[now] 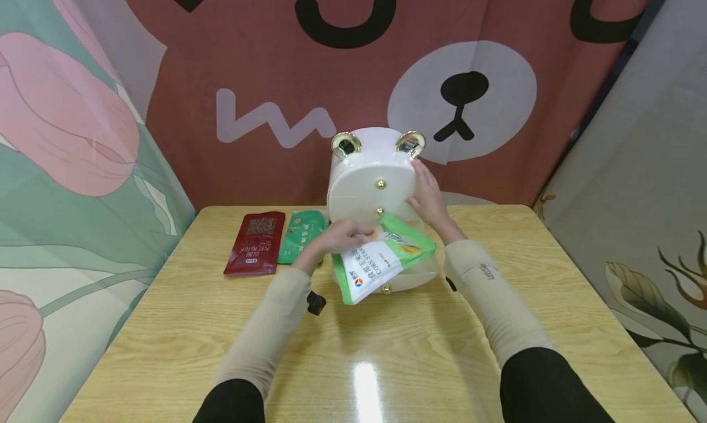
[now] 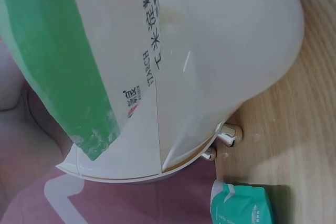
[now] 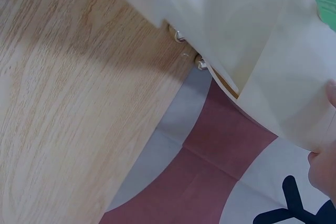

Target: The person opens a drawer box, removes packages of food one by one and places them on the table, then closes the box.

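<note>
A white storage box (image 1: 359,196) with gold-rimmed ears and gold knobs stands at the back of the table. Its lower front part (image 1: 411,282) juts out toward me, with a knob at its front. My left hand (image 1: 349,234) holds a green and white corn starch bag (image 1: 369,266) by its upper left side, in front of the box and over the jutting part. The bag hangs tilted, and in the left wrist view it covers part of the box. My right hand (image 1: 429,199) grips the box's upper right edge, thumb on the front face, fingers along the side.
Left of the box lie a dark red pouch (image 1: 254,245) and a green pouch (image 1: 302,234), side by side. A small black object (image 1: 316,302) shows beside the left wrist. Behind the wooden table (image 1: 309,374) hangs a curtain with a bear face (image 1: 265,61).
</note>
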{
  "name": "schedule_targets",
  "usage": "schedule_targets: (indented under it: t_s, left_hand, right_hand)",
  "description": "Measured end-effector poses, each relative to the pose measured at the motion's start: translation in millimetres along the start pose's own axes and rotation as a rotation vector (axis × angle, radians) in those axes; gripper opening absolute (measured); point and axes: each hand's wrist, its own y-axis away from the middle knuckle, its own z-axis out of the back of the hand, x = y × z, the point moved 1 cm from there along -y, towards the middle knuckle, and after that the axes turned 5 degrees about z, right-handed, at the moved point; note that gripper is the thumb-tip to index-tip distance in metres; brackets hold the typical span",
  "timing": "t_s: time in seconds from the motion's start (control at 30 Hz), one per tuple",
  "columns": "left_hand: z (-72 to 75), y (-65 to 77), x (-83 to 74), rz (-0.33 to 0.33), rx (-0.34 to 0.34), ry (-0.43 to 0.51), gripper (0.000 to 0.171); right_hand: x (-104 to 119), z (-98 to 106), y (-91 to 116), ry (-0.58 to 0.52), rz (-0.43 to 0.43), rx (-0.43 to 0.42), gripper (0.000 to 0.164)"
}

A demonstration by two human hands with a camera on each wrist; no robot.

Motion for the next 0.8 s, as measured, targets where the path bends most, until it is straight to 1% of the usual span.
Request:
schedule_targets:
  t_s: [0.13, 0.27, 0.4, 0.5, 0.63, 0.73, 0.8]
  left_hand:
    - [-1.0, 6.6, 2.2, 0.004, -0.003, 0.045, 0.036]
    - [-1.9, 12.1, 3.8, 0.014, -0.024, 0.042, 0.037]
    - [-2.2, 17.6, 5.0, 0.005, -0.057, 0.047, 0.037]
    - [-2.0, 22.8, 6.1, -0.017, -0.103, 0.028, 0.036]
    - [-1.2, 30.4, 8.6, -0.039, -0.188, -0.046, 0.035]
    - [-0.5, 36.9, 11.0, -0.018, -0.22, -0.064, 0.035]
    - [0.3, 41.6, 12.8, 0.029, -0.224, -0.026, 0.035]
  right_hand:
    - [0, 0, 0, -0.005, -0.005, -0.001, 0.086]
    - [0, 0, 0, -0.004, 0.005, -0.002, 0.086]
    - [1, 0, 0, 0.004, 0.011, -0.006, 0.085]
    - [1, 1, 0, 0.005, 0.006, -0.004, 0.085]
    - [0, 0, 1, 0.005, 0.0, 0.001, 0.086]
    - [-1, 0, 1, 0.007, 0.006, 0.004, 0.085]
    - [-2, 0, 1, 0.007, 0.011, 0.005, 0.085]
